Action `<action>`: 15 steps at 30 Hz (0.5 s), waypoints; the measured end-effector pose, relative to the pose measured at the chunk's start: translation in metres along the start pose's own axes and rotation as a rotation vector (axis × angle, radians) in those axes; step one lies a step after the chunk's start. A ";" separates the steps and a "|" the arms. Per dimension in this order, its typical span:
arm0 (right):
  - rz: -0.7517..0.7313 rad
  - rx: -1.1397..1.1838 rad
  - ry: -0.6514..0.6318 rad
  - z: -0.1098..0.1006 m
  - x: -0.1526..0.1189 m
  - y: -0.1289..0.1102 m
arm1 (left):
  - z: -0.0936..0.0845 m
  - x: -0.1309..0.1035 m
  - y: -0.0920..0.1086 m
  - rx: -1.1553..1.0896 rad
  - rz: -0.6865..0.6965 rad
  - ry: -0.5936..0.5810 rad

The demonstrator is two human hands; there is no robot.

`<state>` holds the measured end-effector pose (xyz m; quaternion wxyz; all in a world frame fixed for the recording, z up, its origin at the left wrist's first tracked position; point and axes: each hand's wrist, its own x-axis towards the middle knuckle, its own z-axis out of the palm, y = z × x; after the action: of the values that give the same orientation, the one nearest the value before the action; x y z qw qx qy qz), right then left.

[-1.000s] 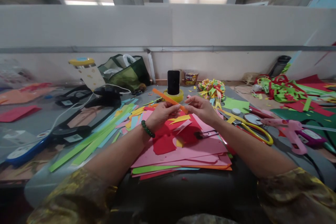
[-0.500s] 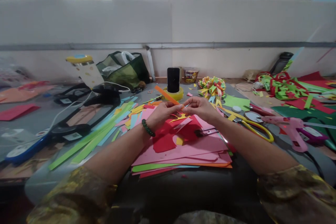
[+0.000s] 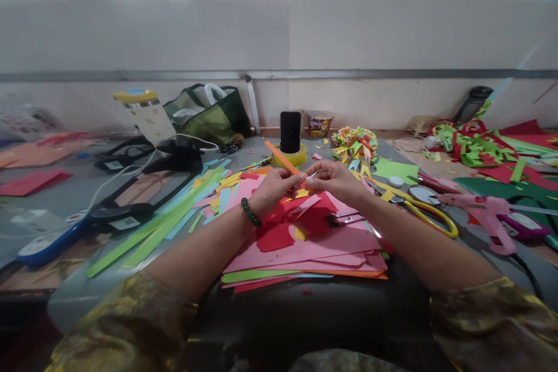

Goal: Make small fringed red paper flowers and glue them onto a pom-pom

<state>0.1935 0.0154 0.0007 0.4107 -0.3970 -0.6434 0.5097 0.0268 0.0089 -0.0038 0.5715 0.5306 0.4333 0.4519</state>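
My left hand (image 3: 279, 187), with a dark green bead bracelet (image 3: 251, 213) at its wrist, pinches an orange paper strip (image 3: 281, 157). The strip slants up and away to the left. Thumb and fingers of my right hand (image 3: 335, 181) close on the strip's near end, touching the left fingertips; the end itself is mostly hidden. Below both hands lie red paper pieces (image 3: 274, 235) and small yellow and pink scraps on a stack of pink sheets (image 3: 292, 258). A dark-handled metal tool (image 3: 344, 219), perhaps a cutter, rests on the stack.
Yellow-handled scissors (image 3: 429, 218) and a pink glue gun (image 3: 490, 212) lie to the right. Green strips (image 3: 152, 229) spread leftward. Behind stand a phone (image 3: 290, 131), a yellow tape roll (image 3: 296, 157), a noodle cup (image 3: 319, 124) and a ball of colourful paper (image 3: 355, 145).
The view has shifted slightly, so most things appear a little further right. Both hands still hold the orange strip, which looks slightly steeper.
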 end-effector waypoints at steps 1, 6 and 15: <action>0.004 0.010 -0.003 0.000 0.000 0.001 | 0.000 0.000 0.000 -0.002 -0.014 -0.003; 0.066 0.033 -0.039 -0.003 0.002 0.004 | 0.001 -0.001 0.001 -0.025 -0.055 -0.019; 0.102 0.029 -0.035 -0.004 0.004 0.007 | -0.001 0.001 -0.002 -0.013 -0.040 -0.031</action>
<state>0.1960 0.0216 -0.0047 0.3787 -0.4144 -0.6217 0.5462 0.0258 0.0105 -0.0060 0.5905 0.5251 0.4319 0.4348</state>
